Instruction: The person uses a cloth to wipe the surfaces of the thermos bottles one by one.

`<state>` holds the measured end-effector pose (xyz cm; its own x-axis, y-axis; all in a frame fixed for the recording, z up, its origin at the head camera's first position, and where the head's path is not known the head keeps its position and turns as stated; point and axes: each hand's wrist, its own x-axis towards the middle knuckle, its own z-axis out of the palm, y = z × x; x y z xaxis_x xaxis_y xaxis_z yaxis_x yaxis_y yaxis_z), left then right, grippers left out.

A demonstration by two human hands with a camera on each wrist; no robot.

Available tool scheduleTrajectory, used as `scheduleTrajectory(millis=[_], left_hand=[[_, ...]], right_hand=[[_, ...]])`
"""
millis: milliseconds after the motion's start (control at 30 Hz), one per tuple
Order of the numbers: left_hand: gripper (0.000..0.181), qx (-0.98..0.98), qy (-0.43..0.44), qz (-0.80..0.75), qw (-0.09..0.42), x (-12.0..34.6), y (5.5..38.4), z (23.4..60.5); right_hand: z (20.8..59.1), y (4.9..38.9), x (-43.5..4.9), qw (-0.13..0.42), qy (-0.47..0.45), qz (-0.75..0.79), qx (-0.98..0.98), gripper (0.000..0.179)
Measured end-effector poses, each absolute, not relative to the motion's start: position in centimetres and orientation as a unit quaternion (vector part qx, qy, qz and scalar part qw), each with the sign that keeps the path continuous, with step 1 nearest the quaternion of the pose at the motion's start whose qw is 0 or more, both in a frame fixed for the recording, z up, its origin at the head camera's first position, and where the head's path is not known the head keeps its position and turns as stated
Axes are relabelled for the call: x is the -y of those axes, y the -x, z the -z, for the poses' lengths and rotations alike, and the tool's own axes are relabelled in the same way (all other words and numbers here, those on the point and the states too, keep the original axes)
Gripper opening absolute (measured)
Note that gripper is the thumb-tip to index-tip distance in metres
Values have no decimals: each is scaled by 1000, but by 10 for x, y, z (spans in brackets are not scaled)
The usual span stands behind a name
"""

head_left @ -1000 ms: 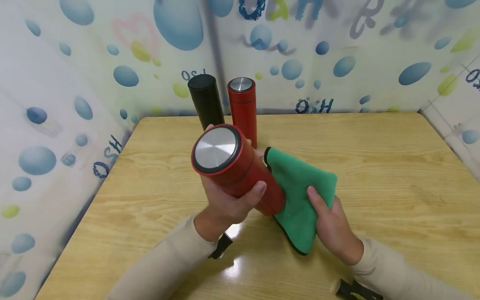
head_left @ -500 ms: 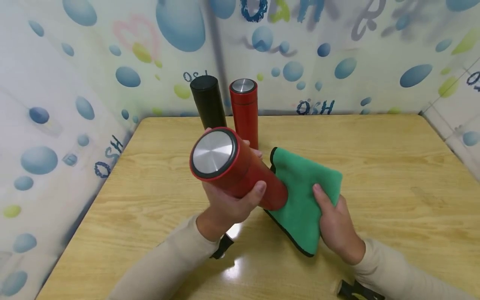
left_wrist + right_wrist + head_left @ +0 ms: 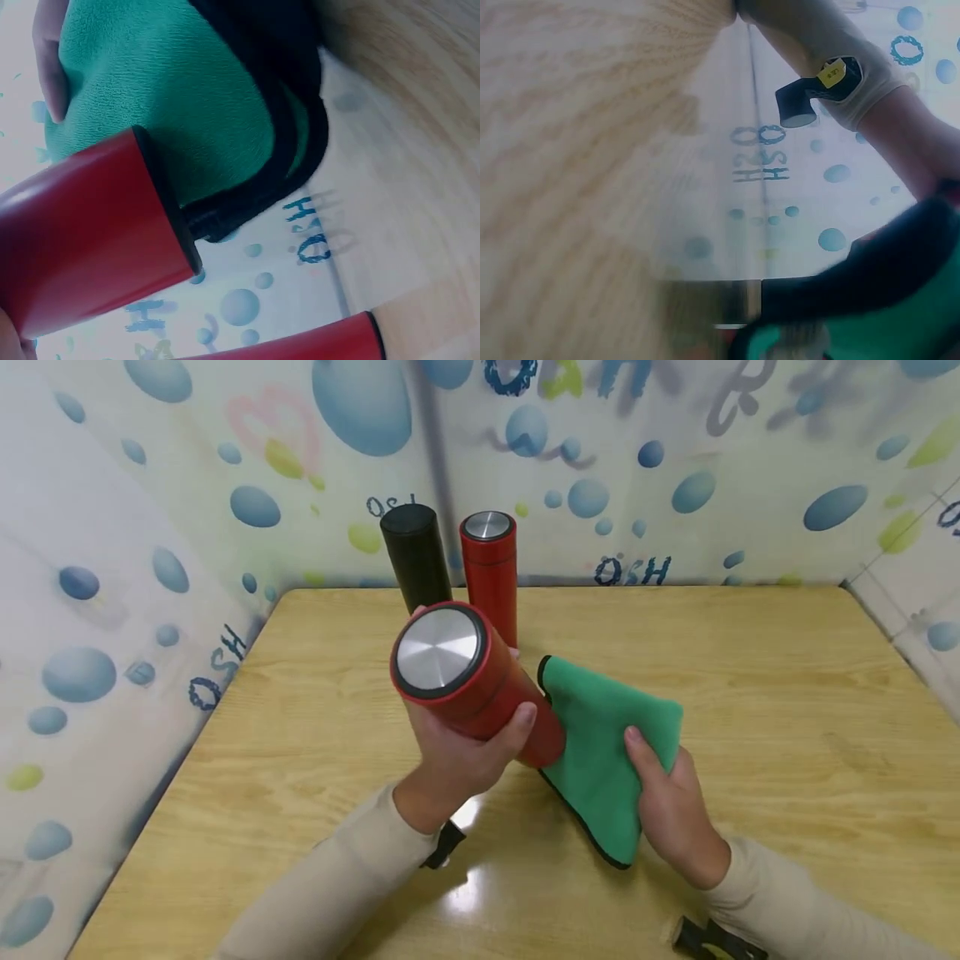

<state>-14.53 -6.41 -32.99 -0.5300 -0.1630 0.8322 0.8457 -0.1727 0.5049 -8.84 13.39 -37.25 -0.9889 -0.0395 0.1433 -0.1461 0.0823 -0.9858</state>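
Note:
My left hand grips a red thermos bottle, its thumb across the body. The bottle is tilted, with the round silver lid toward me and its lower end against a green cloth. In the left wrist view the bottle's dark-rimmed base lies against the cloth, which is folded over and edged in black. My right hand pinches the cloth's right side, thumb on top and the other fingers mostly hidden behind. In the right wrist view, the cloth fills the lower right corner.
Behind the held bottle, a black bottle and a second red bottle stand upright on the wooden table. A patterned wall covering rises at the table's back edge. Wrist cameras hang under both sleeves.
The cloth and right hand shifted slightly right, then stayed nearly still. Over the last half second the held bottle moved a little upward, its lid going right and its base slightly left.

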Motion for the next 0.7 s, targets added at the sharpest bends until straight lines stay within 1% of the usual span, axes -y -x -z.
scheduleTrajectory(millis=[100, 167, 233, 367, 433, 567, 700], left_hand=[[92, 557, 300, 703, 325, 62, 148, 331], [95, 580, 281, 702, 303, 63, 151, 332], [95, 607, 266, 692, 284, 64, 157, 333], [91, 658, 265, 652, 268, 65, 179, 331], [90, 683, 271, 625, 264, 64, 192, 329], [87, 723, 281, 584, 240, 59, 216, 329], [89, 754, 277, 553, 220, 53, 238, 330]], right_hand=[[372, 90, -135, 62, -53, -672, 736, 37], [373, 90, -135, 61, -50, -676, 732, 38], [373, 90, -134, 49, -49, -681, 729, 39], [375, 90, -135, 37, -50, -684, 727, 43], [375, 90, -135, 37, -44, -684, 727, 42], [375, 89, -135, 13, -35, -696, 718, 35], [376, 86, -134, -19, -85, -707, 702, 26]])
